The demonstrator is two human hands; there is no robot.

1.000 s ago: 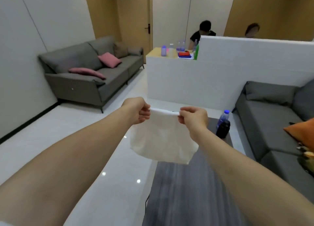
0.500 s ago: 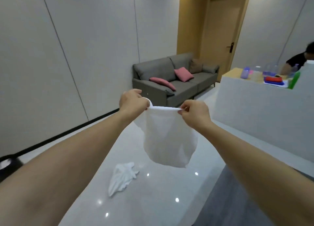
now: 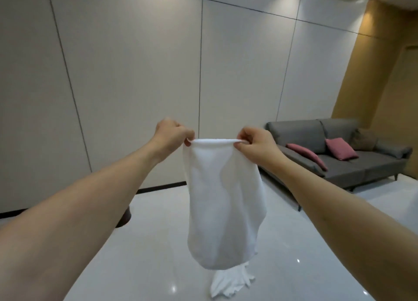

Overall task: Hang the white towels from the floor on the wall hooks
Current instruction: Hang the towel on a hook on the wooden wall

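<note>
A white towel [image 3: 224, 201] hangs in front of me, stretched by its top edge between both hands at chest height. My left hand [image 3: 173, 134] pinches the towel's left top corner, and my right hand [image 3: 255, 143] pinches the right top corner. A second white towel [image 3: 228, 285] lies crumpled on the glossy floor, partly hidden behind the hanging one. The pale panelled wall [image 3: 135, 74] stands straight ahead; no hooks show on it in this view.
A grey sofa [image 3: 362, 160] with pink cushions [image 3: 341, 148] stands against the wall at the right. A dark round object [image 3: 124, 217] sits on the floor behind my left forearm. White tiled floor [image 3: 158, 244] stretches ahead to the wall's black skirting.
The view has swung left, from the counter and sofa to the panelled wall. Both hands kept hold of the towel's top edge. The floor towel now lies behind the hanging one.
</note>
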